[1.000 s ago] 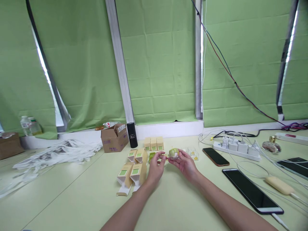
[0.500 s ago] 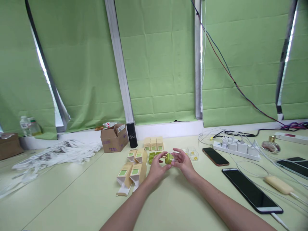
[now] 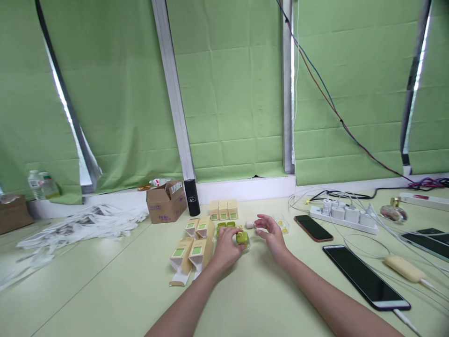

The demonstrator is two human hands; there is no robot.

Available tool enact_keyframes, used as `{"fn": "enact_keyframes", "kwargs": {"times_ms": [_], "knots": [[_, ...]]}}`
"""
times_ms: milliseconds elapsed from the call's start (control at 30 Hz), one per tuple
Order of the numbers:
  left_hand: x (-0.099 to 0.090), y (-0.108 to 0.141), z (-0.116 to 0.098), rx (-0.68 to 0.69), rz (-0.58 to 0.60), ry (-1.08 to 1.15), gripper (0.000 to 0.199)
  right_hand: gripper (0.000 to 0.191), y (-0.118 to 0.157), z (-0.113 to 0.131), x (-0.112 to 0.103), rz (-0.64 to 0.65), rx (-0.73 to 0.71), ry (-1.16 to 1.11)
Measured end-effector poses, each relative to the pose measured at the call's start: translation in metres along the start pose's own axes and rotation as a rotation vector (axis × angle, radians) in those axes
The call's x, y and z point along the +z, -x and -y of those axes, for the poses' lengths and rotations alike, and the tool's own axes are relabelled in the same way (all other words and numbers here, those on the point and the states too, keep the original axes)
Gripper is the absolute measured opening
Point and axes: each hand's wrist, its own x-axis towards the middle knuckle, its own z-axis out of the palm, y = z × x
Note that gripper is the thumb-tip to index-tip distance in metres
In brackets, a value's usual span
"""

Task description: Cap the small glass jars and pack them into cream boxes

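Your left hand (image 3: 226, 246) pinches a small green container (image 3: 242, 238); your right hand (image 3: 275, 239), half open and free, hovers beside a pale cylinder (image 3: 249, 224).

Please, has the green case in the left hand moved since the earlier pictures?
Yes. Judged against the black bottle, which stands where it was, the green case has shifted left and nearer to the person.

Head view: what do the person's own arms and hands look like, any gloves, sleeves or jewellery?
Both hands, left and right, are ungloved. The left forearm and right forearm show no sleeves, watch or bracelet. Rings or nail polish are too small to tell.
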Motion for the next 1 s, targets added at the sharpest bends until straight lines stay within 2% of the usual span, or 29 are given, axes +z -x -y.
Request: {"fn": "enact_keyframes", "kwargs": {"times_ms": [100,300,467,533,667,767,900,1000], "knots": [[0.0,0.001,0.002,-0.009,0.009,-0.081,0.043,0.048,-0.003,-0.005,-0.003,-0.02,-0.013,0.017],[-0.002,0.006,-0.008,0.005,0.048,-0.22,0.042,0.046,-0.001,-0.006,-0.002,-0.002,-0.031,0.049],[-0.007,0.003,-0.011,0.019,0.047,-0.228,0.057,0.046,0.001,-0.002,-0.001,-0.017,-0.041,0.062],[-0.016,-0.002,-0.017,0.028,0.011,-0.291,0.055,0.045,0.001,-0.001,-0.001,-0.027,-0.045,0.062],[-0.044,-0.012,-0.037,0.063,-0.076,-0.62,0.041,0.043,0.002,0.001,0.0,-0.042,-0.055,0.074],[-0.066,-0.012,-0.047,0.051,-0.058,-0.762,0.031,0.041,0.003,0.003,0.001,-0.046,-0.067,0.089],[-0.086,0.003,-0.041,0.004,-0.027,-0.93,0.024,0.04,0.004,0.006,0.003,-0.046,-0.082,0.106],[-0.09,0.021,-0.03,-0.034,0.033,-1.04,0.026,0.04,0.006,0.006,0.004,-0.032,-0.095,0.124]]}}
